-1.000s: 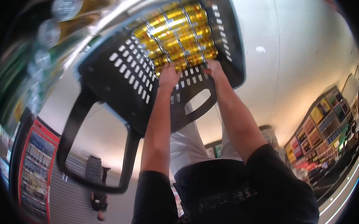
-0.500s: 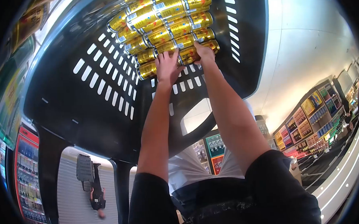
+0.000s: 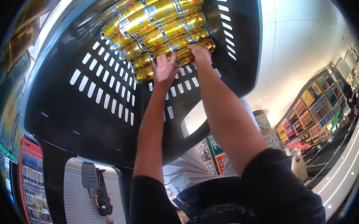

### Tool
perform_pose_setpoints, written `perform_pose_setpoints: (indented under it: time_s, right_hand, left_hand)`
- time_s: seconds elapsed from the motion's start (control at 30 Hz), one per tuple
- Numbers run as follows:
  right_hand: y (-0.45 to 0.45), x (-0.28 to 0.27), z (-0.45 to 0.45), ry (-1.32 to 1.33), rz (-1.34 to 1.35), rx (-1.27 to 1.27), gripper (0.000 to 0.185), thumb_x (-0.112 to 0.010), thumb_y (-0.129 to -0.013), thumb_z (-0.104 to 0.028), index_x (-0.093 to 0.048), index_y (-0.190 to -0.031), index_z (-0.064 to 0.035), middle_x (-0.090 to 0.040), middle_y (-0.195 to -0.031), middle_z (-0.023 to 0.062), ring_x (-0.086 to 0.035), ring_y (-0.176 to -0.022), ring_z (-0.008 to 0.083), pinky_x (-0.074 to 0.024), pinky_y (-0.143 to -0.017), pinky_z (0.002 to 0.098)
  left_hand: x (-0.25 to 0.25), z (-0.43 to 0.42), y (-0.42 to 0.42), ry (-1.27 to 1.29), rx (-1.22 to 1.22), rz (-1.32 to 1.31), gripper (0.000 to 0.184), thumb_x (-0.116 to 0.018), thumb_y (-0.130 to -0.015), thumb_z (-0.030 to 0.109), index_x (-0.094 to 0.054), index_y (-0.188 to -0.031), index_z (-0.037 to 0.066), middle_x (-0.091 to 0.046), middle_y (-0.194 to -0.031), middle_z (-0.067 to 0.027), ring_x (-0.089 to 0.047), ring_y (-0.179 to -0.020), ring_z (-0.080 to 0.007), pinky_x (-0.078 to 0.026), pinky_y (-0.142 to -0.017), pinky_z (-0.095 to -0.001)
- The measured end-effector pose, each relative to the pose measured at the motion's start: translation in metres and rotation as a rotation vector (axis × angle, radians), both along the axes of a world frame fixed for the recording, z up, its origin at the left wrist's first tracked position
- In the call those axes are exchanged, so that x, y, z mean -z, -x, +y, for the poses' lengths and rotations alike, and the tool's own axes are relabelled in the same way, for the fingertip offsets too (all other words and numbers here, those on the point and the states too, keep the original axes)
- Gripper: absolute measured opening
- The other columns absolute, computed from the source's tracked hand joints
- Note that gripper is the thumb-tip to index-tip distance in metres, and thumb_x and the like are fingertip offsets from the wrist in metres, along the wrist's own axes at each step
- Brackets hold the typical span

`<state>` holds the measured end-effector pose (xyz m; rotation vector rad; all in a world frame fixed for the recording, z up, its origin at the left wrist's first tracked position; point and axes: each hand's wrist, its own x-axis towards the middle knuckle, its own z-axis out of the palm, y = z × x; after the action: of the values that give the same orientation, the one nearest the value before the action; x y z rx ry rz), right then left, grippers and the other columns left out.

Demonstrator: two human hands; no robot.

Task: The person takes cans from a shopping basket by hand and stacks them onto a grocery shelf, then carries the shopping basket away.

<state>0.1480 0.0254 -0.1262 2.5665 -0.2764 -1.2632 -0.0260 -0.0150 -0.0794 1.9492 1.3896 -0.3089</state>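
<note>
Gold drink cans (image 3: 155, 17) lie on their sides in stacked rows inside a black slotted basket (image 3: 108, 131). My left hand (image 3: 165, 69) is on the nearest row, its fingers over the left part and its thumb toward the right. Close beside it, my right hand (image 3: 201, 54) curls around the right part of that same row. A gold can (image 3: 184, 57) shows between the two hands. The undersides of the cans, and part of my fingers, are hidden.
At the lower left, a person (image 3: 104, 195) beside a grey basket (image 3: 89, 176) appears upside down. A red-framed drinks cooler (image 3: 34, 186) stands at the left edge. Stocked shelves (image 3: 307, 112) line the right side. Below my arms, the basket has a large cut-out.
The basket and cans have shifted slightly left in view. Both hands stay on the nearest row, the right one a little further left and lower. The background person has moved right and down.
</note>
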Motion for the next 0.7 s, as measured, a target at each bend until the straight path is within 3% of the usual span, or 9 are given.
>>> perform_pose_setpoints:
  time_s: [0.07,0.17,0.27,0.3,0.4,0.5,0.53,0.6,0.7]
  right_hand:
    - [-0.003,-0.008,0.003,-0.119,0.079,0.208,0.068,-0.084,-0.075,-0.036,-0.061,-0.124,0.0045,-0.064,-0.122,0.0181,-0.071,-0.087,0.0224,-0.0632,-0.071,0.0451]
    - [-0.012,-0.008,-0.004,-0.211,0.191,0.136,0.074,-0.082,-0.076,-0.039,-0.053,-0.121,0.0127,-0.057,-0.129,0.0184,-0.07,-0.096,0.0252,-0.0633,-0.068,0.0393]
    - [-0.005,-0.025,0.005,-0.315,0.138,0.277,0.074,-0.085,-0.074,-0.035,-0.053,-0.118,0.0158,-0.049,-0.136,0.0201,-0.069,-0.098,0.0306,-0.0639,-0.068,0.0427]
    - [-0.005,-0.022,0.005,-0.315,0.138,0.288,0.062,-0.084,-0.076,-0.033,-0.06,-0.109,0.013,-0.048,-0.137,0.02,-0.068,-0.098,0.0331,-0.0638,-0.068,0.0477]
    - [0.004,-0.013,0.006,-0.373,0.11,0.287,0.055,-0.081,-0.078,-0.03,-0.063,-0.119,0.0019,-0.068,-0.108,0.0181,-0.07,-0.086,0.0322,-0.0606,-0.069,0.0532]
    - [0.024,-0.014,0.009,-0.567,0.247,0.394,0.056,-0.082,-0.076,-0.029,-0.061,-0.117,0.0035,-0.069,-0.102,0.017,-0.07,-0.084,0.0295,-0.0598,-0.072,0.0477]
    - [0.034,-0.006,0.008,-0.619,0.201,0.4,0.063,-0.083,-0.074,-0.032,-0.059,-0.119,0.0046,-0.069,-0.103,0.0178,-0.07,-0.086,0.0297,-0.0588,-0.074,0.0459]
    - [0.049,0.007,0.005,-0.654,-0.01,0.32,0.076,-0.085,-0.068,-0.038,-0.054,-0.122,0.0067,-0.069,-0.105,0.0194,-0.069,-0.091,0.0302,-0.0569,-0.08,0.0424]
    - [0.05,0.035,-0.001,-0.537,-0.104,0.173,0.096,-0.085,-0.065,-0.049,-0.046,-0.128,0.0117,-0.068,-0.111,0.0234,-0.068,-0.101,0.0335,-0.0553,-0.086,0.0386]
  left_hand:
    - [-0.004,0.0,-0.003,-0.109,-0.019,0.004,0.074,-0.08,-0.072,0.048,-0.055,-0.135,0.02,-0.053,-0.104,-0.0067,-0.053,-0.104,-0.0258,-0.044,-0.095,-0.0595]
    - [-0.014,0.007,-0.003,-0.121,-0.03,0.031,0.074,-0.079,-0.073,0.049,-0.053,-0.136,0.021,-0.052,-0.102,-0.0064,-0.054,-0.102,-0.026,-0.041,-0.099,-0.0639]
    - [-0.03,0.013,0.0,-0.19,-0.023,0.078,0.073,-0.078,-0.074,0.049,-0.052,-0.137,0.022,-0.052,-0.101,-0.0065,-0.054,-0.101,-0.026,-0.042,-0.098,-0.0624]
    - [-0.038,0.019,0.0,-0.097,-0.01,0.12,0.07,-0.073,-0.081,0.05,-0.051,-0.142,0.024,-0.05,-0.104,-0.0101,-0.051,-0.107,-0.0297,-0.038,-0.103,-0.058]
    - [-0.035,0.02,0.001,-0.152,0.006,0.158,0.07,-0.071,-0.082,0.052,-0.049,-0.143,0.026,-0.05,-0.104,-0.0099,-0.05,-0.106,-0.03,-0.042,-0.097,-0.0535]
    - [0.005,0.013,0.022,-0.344,-0.013,0.065,0.048,-0.079,-0.075,0.034,-0.065,-0.112,0.008,-0.058,-0.089,-0.0144,-0.057,-0.092,-0.0313,-0.045,-0.078,-0.0482]
    - [-0.011,0.033,0.014,-0.167,-0.066,0.043,0.044,-0.081,-0.073,0.029,-0.064,-0.105,0.005,-0.06,-0.089,-0.0151,-0.057,-0.092,-0.0335,-0.045,-0.08,-0.0484]
    - [0.02,0.019,0.024,-0.304,-0.059,0.006,0.059,-0.083,-0.073,0.034,-0.063,-0.124,0.01,-0.059,-0.106,-0.0181,-0.055,-0.098,-0.0346,-0.044,-0.086,-0.049]
    - [0.004,0.043,0.015,-0.085,-0.063,0.084,0.072,-0.083,-0.076,0.034,-0.055,-0.141,0.018,-0.055,-0.112,-0.0184,-0.054,-0.105,-0.035,-0.046,-0.092,-0.0457]
